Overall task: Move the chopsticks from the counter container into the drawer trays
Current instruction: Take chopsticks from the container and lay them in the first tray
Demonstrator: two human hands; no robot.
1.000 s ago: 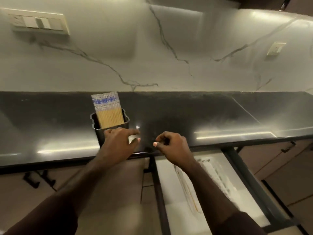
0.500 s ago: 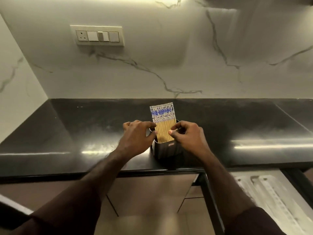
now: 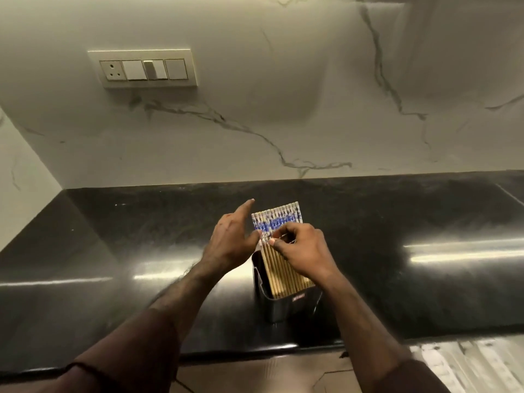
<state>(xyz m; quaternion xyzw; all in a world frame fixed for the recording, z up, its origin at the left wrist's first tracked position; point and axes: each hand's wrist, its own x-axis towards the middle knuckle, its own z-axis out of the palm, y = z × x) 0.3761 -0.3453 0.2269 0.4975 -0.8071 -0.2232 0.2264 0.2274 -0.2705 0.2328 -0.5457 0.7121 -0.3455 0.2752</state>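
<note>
- The left hand [image 3: 231, 242] comes in from the lower left, its forefinger stretched out toward the marble wall; its thumb presses the left edge of the chopsticks [image 3: 279, 245]. The other fingers are hidden behind the palm, so the grip cannot be told.
- The right hand [image 3: 304, 251] reaches in from the lower right, fingers curled, pinching the chopsticks just below their blue-and-white patterned tops.
- The chopsticks stand in a tight row, leaning back, in one dark container [image 3: 286, 303] on the black counter [image 3: 113, 251] near its front edge. About thirteen tops show; the rest are hidden.
- A small red label on the container's front is too blurred to read.
- One switch plate [image 3: 143, 68] on the wall has one socket and three switches.
- A pale drawer tray [image 3: 470, 364] shows at the lower right.
</note>
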